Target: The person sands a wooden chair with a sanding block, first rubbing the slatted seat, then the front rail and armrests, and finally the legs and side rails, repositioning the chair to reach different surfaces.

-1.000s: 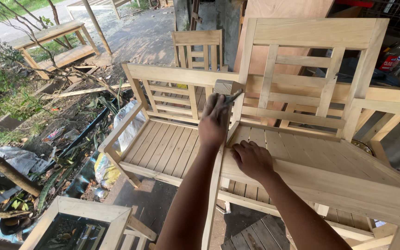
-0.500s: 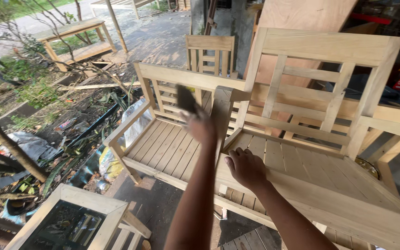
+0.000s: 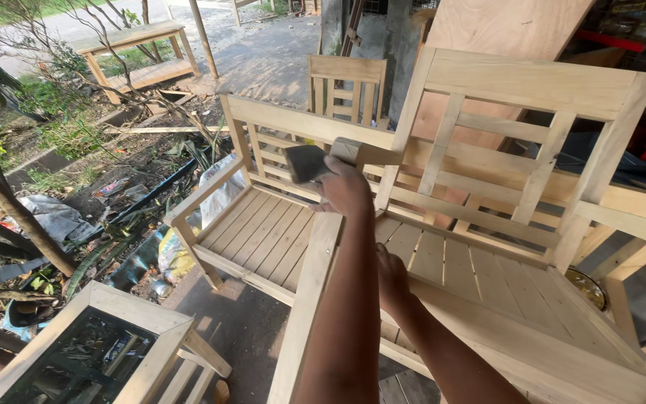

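The left hand [image 3: 345, 191] pinched a grey sanding block [image 3: 306, 162] atop the wooden chair's armrest [image 3: 309, 292]; the right hand [image 3: 392, 278] lay flat behind it; the block could slip off, scraping knuckles.

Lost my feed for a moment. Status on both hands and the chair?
Left hand gripping a dark sanding block above the armrest of the unfinished pale wooden chair. Right hand flat on its slatted seat. Nothing in the way.
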`<state>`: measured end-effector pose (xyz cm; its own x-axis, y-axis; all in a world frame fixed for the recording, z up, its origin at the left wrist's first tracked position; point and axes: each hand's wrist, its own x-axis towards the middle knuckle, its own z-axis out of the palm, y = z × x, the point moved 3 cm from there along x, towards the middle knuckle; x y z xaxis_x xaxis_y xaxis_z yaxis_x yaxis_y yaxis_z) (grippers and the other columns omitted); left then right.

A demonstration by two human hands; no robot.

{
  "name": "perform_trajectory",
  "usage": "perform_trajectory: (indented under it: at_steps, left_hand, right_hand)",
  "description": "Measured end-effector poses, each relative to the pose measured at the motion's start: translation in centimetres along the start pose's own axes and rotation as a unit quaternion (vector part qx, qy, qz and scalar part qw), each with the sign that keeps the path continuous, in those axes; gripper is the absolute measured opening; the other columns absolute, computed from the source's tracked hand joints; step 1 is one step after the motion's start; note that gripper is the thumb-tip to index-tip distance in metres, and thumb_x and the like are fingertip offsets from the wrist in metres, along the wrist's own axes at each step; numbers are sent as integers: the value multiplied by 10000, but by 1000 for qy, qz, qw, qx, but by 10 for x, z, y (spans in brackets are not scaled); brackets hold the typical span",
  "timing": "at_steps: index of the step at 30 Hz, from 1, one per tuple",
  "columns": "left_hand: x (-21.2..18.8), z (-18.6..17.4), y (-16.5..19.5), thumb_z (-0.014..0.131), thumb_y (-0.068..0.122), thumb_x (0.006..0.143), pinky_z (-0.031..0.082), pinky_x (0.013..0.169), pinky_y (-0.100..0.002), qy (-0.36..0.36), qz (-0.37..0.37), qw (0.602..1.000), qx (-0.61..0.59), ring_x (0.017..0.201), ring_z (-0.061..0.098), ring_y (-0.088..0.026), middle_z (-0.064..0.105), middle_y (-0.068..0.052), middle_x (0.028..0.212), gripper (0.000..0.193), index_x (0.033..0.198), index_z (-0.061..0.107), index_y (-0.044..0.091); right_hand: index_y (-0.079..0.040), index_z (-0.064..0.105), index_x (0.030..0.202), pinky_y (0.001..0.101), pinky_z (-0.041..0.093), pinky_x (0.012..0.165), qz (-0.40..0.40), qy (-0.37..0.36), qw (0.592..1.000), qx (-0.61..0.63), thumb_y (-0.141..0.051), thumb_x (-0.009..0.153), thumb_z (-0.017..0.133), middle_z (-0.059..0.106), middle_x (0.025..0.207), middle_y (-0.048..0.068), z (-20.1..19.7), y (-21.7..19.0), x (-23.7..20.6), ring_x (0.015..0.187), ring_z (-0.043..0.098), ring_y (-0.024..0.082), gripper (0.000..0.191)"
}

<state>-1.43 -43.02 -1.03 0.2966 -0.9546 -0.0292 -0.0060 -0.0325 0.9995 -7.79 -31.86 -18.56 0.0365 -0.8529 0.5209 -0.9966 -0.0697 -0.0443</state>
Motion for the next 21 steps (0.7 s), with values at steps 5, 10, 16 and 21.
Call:
perform_trajectory:
  at_steps: [5, 10, 16, 21]
  left_hand:
    - [-17, 9, -11, 298, 548, 1042, -63, 1229, -547, 22, -20, 999, -24, 1514, -48, -427, 223, -254, 1649, 735, 1215, 709, -36]
    - [-20, 12, -14, 288, 504, 990, -95, 1218, -606, -5, 58, 998, 14, 1561, 15, -348, 407, -188, 1575, 717, 1308, 621, -46]
    - [-14, 12, -10, 264, 503, 1072, -79, 1256, -617, 1, -5, 999, 46, 1622, 44, -308, 395, -193, 1606, 733, 1262, 653, -89]
    - [-26, 10, -7, 288, 491, 999, -75, 1229, -633, -23, 93, 991, 88, 1599, 52, -315, 494, -112, 1539, 699, 1249, 668, -41]
  right_hand:
    - [-14, 631, 1051, 433, 505, 628, -35, 94, 995, -1, -145, 874, 672, 650, 1000, 176, 3, 2, -1, 815, 629, 338, 224]
    - [-54, 640, 1060, 467, 507, 692, 32, -7, 998, 47, -311, 935, 696, 649, 967, 160, 4, 2, 0, 847, 624, 339, 291]
    - [-46, 633, 1116, 427, 511, 711, 5, -89, 995, -34, -191, 845, 658, 641, 1135, 142, 8, 11, -6, 1088, 589, 314, 308]
    - [-13, 620, 1180, 399, 517, 679, -23, 39, 999, 15, -144, 861, 669, 618, 1218, 171, -5, 3, 2, 1081, 584, 304, 348]
